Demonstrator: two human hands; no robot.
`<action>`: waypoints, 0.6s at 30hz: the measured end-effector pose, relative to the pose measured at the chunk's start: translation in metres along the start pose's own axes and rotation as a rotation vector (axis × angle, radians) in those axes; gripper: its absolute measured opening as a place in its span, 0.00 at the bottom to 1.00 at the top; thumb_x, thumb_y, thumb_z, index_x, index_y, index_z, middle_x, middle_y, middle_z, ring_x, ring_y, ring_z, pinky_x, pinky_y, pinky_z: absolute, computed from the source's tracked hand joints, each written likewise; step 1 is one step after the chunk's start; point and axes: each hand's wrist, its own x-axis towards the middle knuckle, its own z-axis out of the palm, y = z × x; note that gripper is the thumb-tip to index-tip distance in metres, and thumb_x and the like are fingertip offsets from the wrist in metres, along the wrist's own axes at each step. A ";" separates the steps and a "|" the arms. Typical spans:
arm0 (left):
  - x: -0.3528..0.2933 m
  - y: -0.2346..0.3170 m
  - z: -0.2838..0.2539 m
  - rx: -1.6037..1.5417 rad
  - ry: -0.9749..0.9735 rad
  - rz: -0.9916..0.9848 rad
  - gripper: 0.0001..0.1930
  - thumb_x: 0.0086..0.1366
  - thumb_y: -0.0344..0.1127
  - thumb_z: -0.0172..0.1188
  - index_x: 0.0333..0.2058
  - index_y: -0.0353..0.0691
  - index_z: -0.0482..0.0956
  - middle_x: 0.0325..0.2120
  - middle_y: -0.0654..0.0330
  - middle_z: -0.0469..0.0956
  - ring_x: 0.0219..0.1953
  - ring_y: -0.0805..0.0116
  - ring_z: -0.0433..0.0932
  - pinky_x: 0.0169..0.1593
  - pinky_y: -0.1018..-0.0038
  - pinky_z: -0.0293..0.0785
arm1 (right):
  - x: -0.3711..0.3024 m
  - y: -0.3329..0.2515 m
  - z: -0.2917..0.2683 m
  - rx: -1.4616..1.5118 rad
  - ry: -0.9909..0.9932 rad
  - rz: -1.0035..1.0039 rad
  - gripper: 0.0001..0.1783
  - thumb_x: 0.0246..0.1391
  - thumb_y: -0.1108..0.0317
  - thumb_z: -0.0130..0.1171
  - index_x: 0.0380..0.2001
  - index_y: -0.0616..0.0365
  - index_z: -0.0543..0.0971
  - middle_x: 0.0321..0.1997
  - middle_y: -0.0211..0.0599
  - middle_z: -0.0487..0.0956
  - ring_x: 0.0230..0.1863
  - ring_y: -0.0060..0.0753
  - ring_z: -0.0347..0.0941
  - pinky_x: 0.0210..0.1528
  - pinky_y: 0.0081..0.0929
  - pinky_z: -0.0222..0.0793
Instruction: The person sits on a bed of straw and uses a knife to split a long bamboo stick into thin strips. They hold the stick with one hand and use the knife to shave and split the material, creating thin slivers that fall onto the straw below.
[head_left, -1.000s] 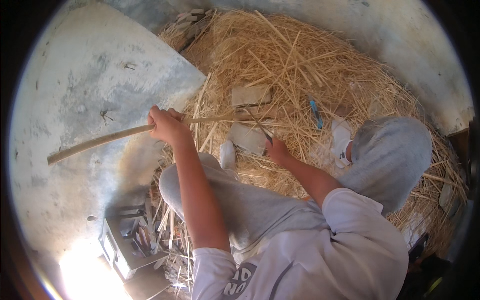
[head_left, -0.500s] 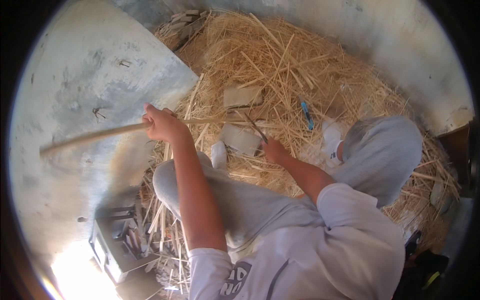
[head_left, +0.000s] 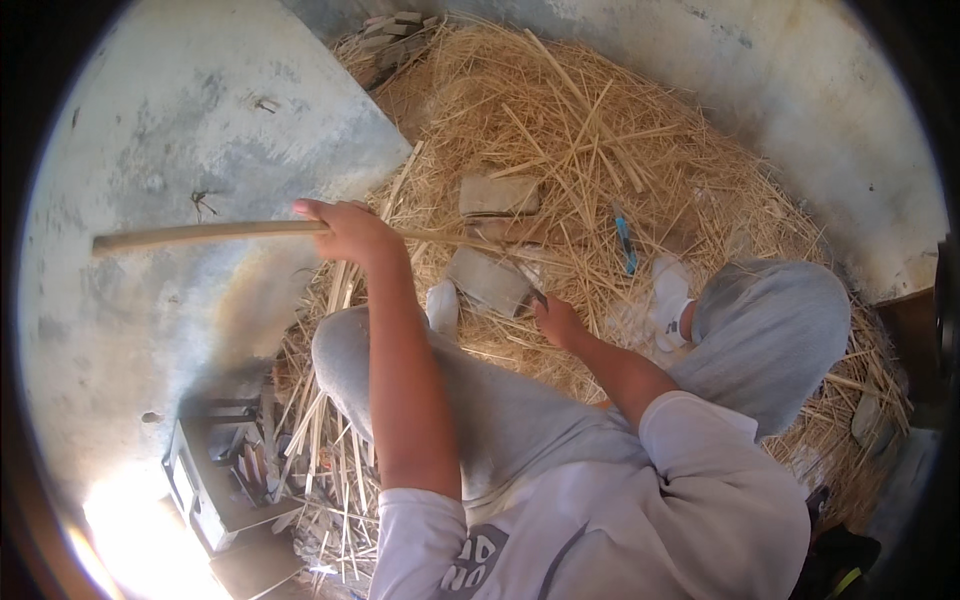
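Note:
My left hand (head_left: 352, 232) is closed round a long bamboo stick (head_left: 200, 237). The stick's thick end reaches out to the left in front of the wall, and its thinner end runs right toward two flat blocks. Lower and to the right, my right hand (head_left: 561, 324) grips a knife (head_left: 540, 298), its dark handle end showing above the fist and its blade hard to make out. Close beside that fist lies the nearer grey block (head_left: 488, 282). A second block (head_left: 499, 195) rests farther off among the shavings.
Straw-like bamboo shavings (head_left: 560, 110) cover the floor between pale walls (head_left: 230, 120). A blue cutter (head_left: 625, 243) lies right of the blocks. My bent legs flank the work area. A frame-like box (head_left: 215, 480) with scraps stands lower left, and stacked bricks (head_left: 390, 40) at the far corner.
The stick's thick left end has swung up, so the stick lies more level. My right hand has shifted slightly down and right, and the knife's blade shows less than before.

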 end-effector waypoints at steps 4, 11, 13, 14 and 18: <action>0.003 -0.001 0.000 0.064 0.018 -0.012 0.29 0.74 0.61 0.44 0.22 0.45 0.59 0.10 0.68 0.55 0.12 0.74 0.55 0.17 0.72 0.54 | 0.007 0.001 -0.014 0.026 -0.015 0.083 0.25 0.70 0.49 0.45 0.27 0.59 0.71 0.20 0.36 0.69 0.21 0.35 0.66 0.30 0.43 0.63; -0.025 0.053 0.006 -0.157 -0.014 0.013 0.25 0.75 0.57 0.47 0.34 0.37 0.62 0.13 0.65 0.62 0.14 0.71 0.61 0.17 0.73 0.55 | 0.020 0.006 -0.028 0.168 0.250 0.058 0.24 0.70 0.50 0.46 0.26 0.56 0.70 0.17 0.31 0.67 0.18 0.30 0.63 0.25 0.38 0.61; -0.035 0.044 0.011 -0.133 -0.017 -0.011 0.26 0.74 0.59 0.46 0.32 0.38 0.63 0.11 0.65 0.60 0.14 0.72 0.60 0.17 0.73 0.55 | 0.020 0.007 -0.034 0.237 0.343 0.047 0.24 0.70 0.50 0.47 0.26 0.56 0.70 0.17 0.31 0.67 0.18 0.29 0.62 0.25 0.37 0.61; -0.036 0.036 0.015 -0.114 -0.012 -0.028 0.27 0.73 0.61 0.46 0.32 0.39 0.63 0.10 0.66 0.60 0.13 0.74 0.59 0.17 0.73 0.55 | 0.021 0.008 -0.034 0.249 0.349 0.060 0.23 0.70 0.50 0.47 0.26 0.56 0.70 0.17 0.30 0.67 0.18 0.29 0.63 0.25 0.37 0.61; -0.045 0.005 0.025 -0.016 -0.096 -0.098 0.29 0.72 0.64 0.47 0.28 0.41 0.65 0.09 0.68 0.57 0.13 0.75 0.58 0.18 0.74 0.55 | 0.027 -0.010 -0.044 0.248 0.437 0.027 0.23 0.69 0.49 0.50 0.25 0.54 0.70 0.17 0.29 0.66 0.18 0.28 0.63 0.25 0.35 0.61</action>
